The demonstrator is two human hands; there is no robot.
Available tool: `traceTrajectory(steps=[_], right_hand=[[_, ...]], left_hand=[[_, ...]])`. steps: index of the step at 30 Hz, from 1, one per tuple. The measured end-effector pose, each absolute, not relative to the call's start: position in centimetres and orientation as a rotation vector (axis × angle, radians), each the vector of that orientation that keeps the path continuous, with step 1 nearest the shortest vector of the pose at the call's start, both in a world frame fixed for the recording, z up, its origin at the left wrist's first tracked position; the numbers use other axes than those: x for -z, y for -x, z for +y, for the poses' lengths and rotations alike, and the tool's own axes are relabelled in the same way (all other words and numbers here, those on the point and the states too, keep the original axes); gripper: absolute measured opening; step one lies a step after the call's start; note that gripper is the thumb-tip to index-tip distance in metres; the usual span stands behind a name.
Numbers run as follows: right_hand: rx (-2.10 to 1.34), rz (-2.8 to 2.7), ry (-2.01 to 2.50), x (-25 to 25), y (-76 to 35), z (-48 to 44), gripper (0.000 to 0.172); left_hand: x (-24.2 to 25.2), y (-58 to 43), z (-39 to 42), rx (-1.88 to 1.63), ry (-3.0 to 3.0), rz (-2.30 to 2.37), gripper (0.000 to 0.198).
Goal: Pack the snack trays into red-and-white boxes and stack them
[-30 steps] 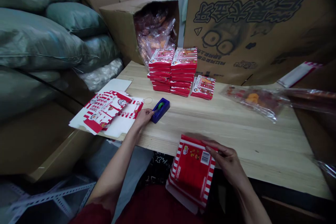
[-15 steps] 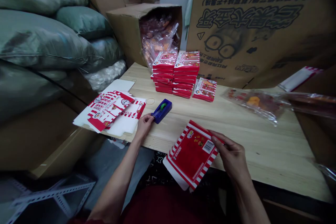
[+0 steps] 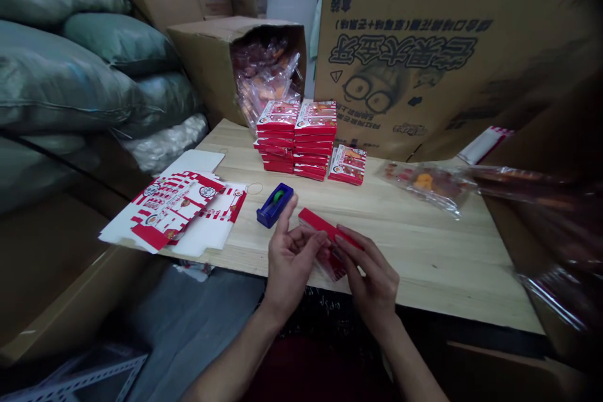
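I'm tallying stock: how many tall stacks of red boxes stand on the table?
2. The left stack and the right stack stand side by side near the open carton. More could be hidden behind them. The low pile to their right isn't counted.

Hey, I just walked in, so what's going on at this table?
Someone is holding a red box near the table's front edge. Their right hand grips it, and their left hand is up against its side, index finger extended. A blue tape dispenser sits just beyond the left hand. Packed red-and-white boxes are stacked farther back, and flat printed cartons lie on the left.
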State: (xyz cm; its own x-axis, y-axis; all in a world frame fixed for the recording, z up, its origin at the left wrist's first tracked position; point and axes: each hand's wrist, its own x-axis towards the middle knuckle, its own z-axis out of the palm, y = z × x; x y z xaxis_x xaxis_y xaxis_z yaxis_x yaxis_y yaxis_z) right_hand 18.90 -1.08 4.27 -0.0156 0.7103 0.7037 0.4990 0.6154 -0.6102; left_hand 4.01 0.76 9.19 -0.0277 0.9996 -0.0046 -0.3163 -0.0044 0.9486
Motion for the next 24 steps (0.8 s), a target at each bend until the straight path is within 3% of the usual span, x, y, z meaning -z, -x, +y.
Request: traceTrajectory(steps=[3,7,10,13,15,17,20,24], right_hand=[[-0.190,-1.723,0.967,-3.9,-18.7,-1.4,0.058],[-0.207,-1.712,0.943,-3.9,-18.7,-1.9,0.060],[-0.302,-1.633,0.957,-4.6,-18.5,-2.3,0.051],[-0.475,-1.434,1.013,-5.3,-19.1,-2.0,0.034],[-0.568,-1.231,1.068,-5.1,-20.1,-1.2,0.021],[-0.647,-0.990,1.126,-3.9,-21.5,-0.1,0.015],[-0.802,-0.657,1.184,-0.8,-23.5,1.2,0.027],[-0.929,-0.513,1.251,3.4,-24.7,1.4,0.040]], left_hand=[[-7.8,-4.2,1.3,-1.340,-0.858,0.981,0.099],[-5.8,-3.3,1.6,-1.239,-0.919,1.033,0.103],[-5.1,-2.5,1.9,-1.217,-1.199,1.197,0.081],[-4.7,-1.3,3.0,-1.239,-1.596,1.413,0.044],[-4.1,-0.2,4.0,-1.198,-1.787,1.438,0.032],[-3.3,0.9,4.9,-1.071,-1.855,1.305,0.029],[-1.7,1.9,5.6,-0.799,-1.811,1.076,0.033],[0.5,1.5,6.2,-0.624,-1.889,1.115,0.041]])
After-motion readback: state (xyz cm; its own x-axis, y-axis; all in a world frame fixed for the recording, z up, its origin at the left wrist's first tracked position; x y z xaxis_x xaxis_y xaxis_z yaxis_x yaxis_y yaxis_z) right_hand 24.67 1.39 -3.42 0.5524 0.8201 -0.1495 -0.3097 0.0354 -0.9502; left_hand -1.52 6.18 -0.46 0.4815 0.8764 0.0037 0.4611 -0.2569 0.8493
